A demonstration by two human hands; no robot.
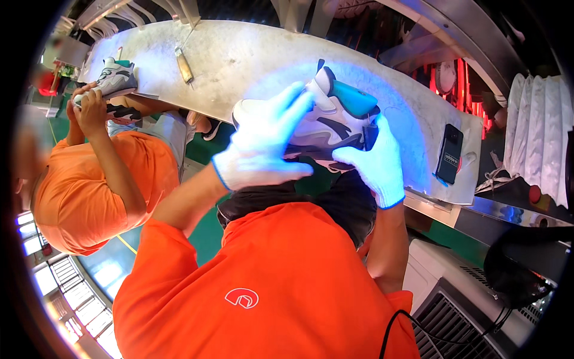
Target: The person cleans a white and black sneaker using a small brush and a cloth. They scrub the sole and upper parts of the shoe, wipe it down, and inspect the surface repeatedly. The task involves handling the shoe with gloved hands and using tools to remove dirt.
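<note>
- Plainly, the head view has one sneaker (323, 128) at its middle, raised at the near edge of the pale worktop (251, 66), toe left, heel right.
- Its upper is white and light grey, with dark grey inlaid shapes along the near side and a darker grey band low down by the sole.
- A smooth teal piece (356, 100) fills the ankle opening, and the tongue stands up on the far side, ending in a dark tab.
- The right grip (379, 164), a white-gloved hand, is closed around the heel, thumb on the near side, holding the sneaker.
- The left grip (257, 143), gloved likewise, lies over the front of the upper, thumb and fingers spread wide; how firmly it presses, I cannot tell.
- Blue light falls on the gloves, sneaker and worktop.
- Right on the worktop lies a dark phone (449, 154); far left, a wooden-handled tool (184, 66).
- Beyond, at left, a co-worker (107, 185) in orange holds a similar shoe (113, 82).
</note>
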